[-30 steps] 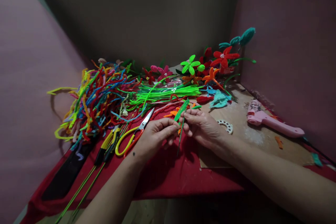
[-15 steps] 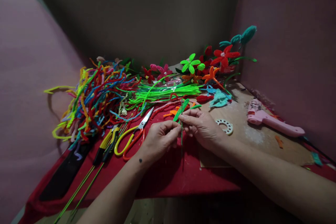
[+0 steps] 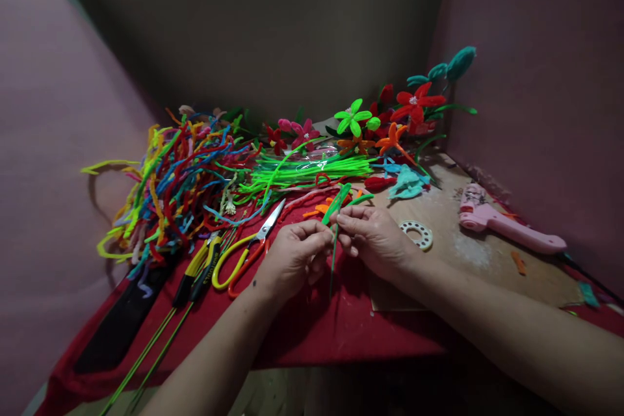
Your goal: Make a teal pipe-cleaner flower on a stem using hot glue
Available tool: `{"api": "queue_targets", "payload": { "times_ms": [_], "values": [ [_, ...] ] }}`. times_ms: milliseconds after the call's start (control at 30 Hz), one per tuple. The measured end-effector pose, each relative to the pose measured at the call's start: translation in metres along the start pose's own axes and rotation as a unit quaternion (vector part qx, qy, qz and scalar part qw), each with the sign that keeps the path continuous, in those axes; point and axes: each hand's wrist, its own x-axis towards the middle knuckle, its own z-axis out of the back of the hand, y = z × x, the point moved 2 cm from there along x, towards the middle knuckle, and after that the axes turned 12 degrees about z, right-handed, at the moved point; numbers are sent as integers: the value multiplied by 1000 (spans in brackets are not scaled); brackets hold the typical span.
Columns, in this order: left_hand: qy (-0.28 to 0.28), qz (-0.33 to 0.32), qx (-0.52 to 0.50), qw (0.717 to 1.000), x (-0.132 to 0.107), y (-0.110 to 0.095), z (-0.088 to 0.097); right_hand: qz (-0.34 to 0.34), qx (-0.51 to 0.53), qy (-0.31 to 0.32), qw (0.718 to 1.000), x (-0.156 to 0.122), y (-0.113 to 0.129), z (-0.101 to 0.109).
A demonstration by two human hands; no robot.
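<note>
Both hands meet over the red cloth point(image 3: 312, 331) and pinch one thin green stem point(image 3: 333, 263) that hangs down between them. My left hand point(image 3: 292, 257) is closed on it from the left. My right hand point(image 3: 375, 240) grips it from the right, close to a folded green pipe-cleaner leaf point(image 3: 336, 203) at the stem's top. Orange pipe-cleaner pieces point(image 3: 319, 210) lie just behind the fingers.
A tangled pile of coloured pipe cleaners point(image 3: 170, 182) fills the left. Yellow-handled scissors point(image 3: 246, 250) and pliers point(image 3: 199, 270) lie beside my left hand. Finished flowers point(image 3: 385, 120) stand at the back. A pink glue gun point(image 3: 502, 227) and a tape roll point(image 3: 416, 234) rest on cardboard point(image 3: 487, 266).
The hands have shifted slightly on the stem, whose lower end has swung a little; everything else has stayed put.
</note>
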Motion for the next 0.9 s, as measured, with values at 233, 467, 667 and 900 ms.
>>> {"api": "queue_targets", "payload": {
  "times_ms": [233, 467, 667, 900],
  "values": [
    [25, 25, -7, 999, 2, 3, 0, 2, 19, -8, 1000, 1, 0, 1],
    [-33, -56, 150, 987, -5, -1, -1, 25, -18, -19, 999, 2, -1, 3],
    [-64, -64, 206, 974, -6, -3, -3, 32, -59, -16, 998, 2, -3, 5],
    [-10, -5, 90, 996, -4, 1, -2, 10, -40, -9, 999, -1, -1, 1]
  ]
}}
